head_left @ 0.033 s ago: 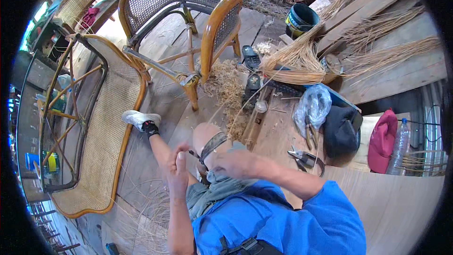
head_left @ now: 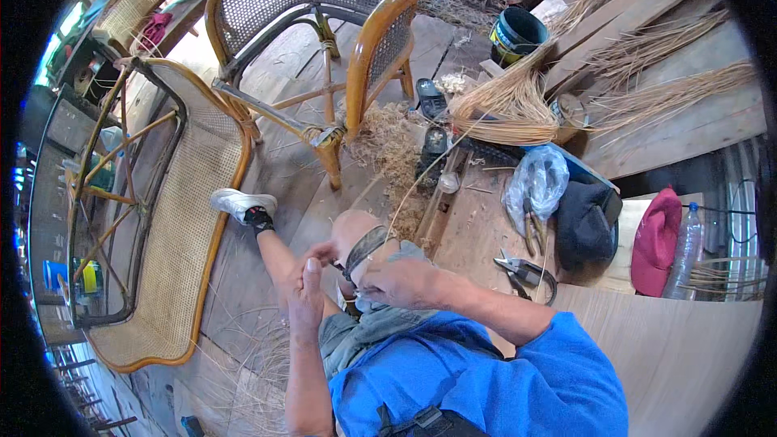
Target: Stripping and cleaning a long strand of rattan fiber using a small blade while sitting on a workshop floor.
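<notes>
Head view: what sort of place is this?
Probably a cane or rattan furniture workshop: a chair with woven mesh panels, a loose bundle of long tan strands, and a heap of curly shavings on the floor.

My slender, pale strand (head_left: 402, 202) bows out from beside my right grip (head_left: 405, 282), near a dark band (head_left: 366, 248) wrapped around my bent knee (head_left: 353, 229).

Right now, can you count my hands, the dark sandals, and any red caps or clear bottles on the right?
Bare left hand and bare right hand: 2
Dark sandals: 2
Red brimmed cap: 1
Clear blue-topped plastic bottle: 1
Total: 6
</notes>
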{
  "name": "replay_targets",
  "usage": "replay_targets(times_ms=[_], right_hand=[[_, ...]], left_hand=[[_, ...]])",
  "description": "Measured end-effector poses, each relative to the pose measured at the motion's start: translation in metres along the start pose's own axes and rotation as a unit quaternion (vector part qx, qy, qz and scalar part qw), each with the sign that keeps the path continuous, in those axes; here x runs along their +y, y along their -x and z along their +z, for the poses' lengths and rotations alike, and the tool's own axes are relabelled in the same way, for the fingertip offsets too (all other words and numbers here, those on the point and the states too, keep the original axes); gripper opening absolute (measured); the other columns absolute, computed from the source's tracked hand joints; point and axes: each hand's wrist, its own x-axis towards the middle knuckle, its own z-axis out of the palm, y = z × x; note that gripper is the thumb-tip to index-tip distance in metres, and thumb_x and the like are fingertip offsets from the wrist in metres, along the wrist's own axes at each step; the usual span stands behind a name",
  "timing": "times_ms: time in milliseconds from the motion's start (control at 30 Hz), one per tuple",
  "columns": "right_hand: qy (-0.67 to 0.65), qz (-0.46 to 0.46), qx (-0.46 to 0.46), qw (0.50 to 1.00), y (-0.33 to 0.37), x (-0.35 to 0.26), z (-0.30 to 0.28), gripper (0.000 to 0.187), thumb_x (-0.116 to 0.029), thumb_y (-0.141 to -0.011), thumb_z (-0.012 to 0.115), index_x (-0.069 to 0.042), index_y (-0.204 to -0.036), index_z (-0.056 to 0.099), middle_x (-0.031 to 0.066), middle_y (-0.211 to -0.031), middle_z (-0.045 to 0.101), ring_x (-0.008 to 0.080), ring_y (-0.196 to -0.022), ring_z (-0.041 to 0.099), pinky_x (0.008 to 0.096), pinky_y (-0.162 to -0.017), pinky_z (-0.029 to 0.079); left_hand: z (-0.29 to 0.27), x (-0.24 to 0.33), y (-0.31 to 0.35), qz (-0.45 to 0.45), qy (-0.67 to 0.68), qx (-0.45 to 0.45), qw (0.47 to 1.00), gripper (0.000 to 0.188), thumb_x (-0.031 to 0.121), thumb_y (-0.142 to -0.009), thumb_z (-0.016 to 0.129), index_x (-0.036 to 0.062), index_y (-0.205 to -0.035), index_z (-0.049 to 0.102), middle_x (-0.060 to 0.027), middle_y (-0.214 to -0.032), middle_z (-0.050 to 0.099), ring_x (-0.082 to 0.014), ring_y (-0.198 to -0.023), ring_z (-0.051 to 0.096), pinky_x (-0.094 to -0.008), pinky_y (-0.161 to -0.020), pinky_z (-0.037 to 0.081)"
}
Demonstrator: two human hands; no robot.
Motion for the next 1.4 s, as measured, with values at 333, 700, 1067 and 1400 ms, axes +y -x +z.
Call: replay_targets(times_ms=[333,700,1067,1400], right_hand=[[-0.238,-0.031,0.404,0.883,0.0,-0.013,0.018,0.023,-0.026,-0.086,0.056,-0.005,-0.09,0.06,0.0057,-0.075,0.06,0.0191,-0.065,0.058,0.0304,-0.056,0.047],[-0.611,0.214,0.441,0.621,-0.004,0.036,-0.013,0.015,-0.016,-0.082,0.059,-0.007,-0.072,0.051,0.0024,-0.057,0.048,0.0131,-0.046,0.046,0.0279,-0.041,0.04],[-0.512,0.209,0.459,0.695,0.005,0.083,-0.007,0.012,-0.017,-0.081,0.063,-0.006,-0.082,0.058,0.0034,-0.066,0.055,0.0126,-0.047,0.051,0.0257,-0.041,0.042],[-0.5,0.218,0.449,0.708,0.007,0.085,-0.009,0.012,-0.016,-0.082,0.063,-0.006,-0.082,0.056,0.002,-0.067,0.056,0.0124,-0.05,0.051,0.0271,-0.042,0.042]], left_hand=[[-0.024,0.032,0.047,-0.091,-0.076,-0.049,0.992,0.026,0.025,-0.09,0.053,0.0003,-0.093,0.061,0.0006,-0.071,0.054,-0.0063,-0.063,0.046,-0.021,-0.058,0.039],[-0.16,-0.013,0.11,-0.152,-0.49,0.05,0.857,0.026,0.025,-0.084,0.057,-0.0002,-0.083,0.059,-0.0094,-0.063,0.052,-0.0168,-0.059,0.05,-0.0319,-0.057,0.041],[-0.202,-0.038,0.157,-0.263,-0.419,0.078,0.865,0.027,0.025,-0.081,0.058,-0.0017,-0.078,0.059,-0.0126,-0.061,0.055,-0.017,-0.057,0.051,-0.033,-0.054,0.04],[-0.197,-0.04,0.161,-0.286,-0.385,0.083,0.874,0.028,0.026,-0.08,0.059,-0.0017,-0.079,0.06,-0.0127,-0.062,0.055,-0.0168,-0.057,0.052,-0.0325,-0.056,0.041]])
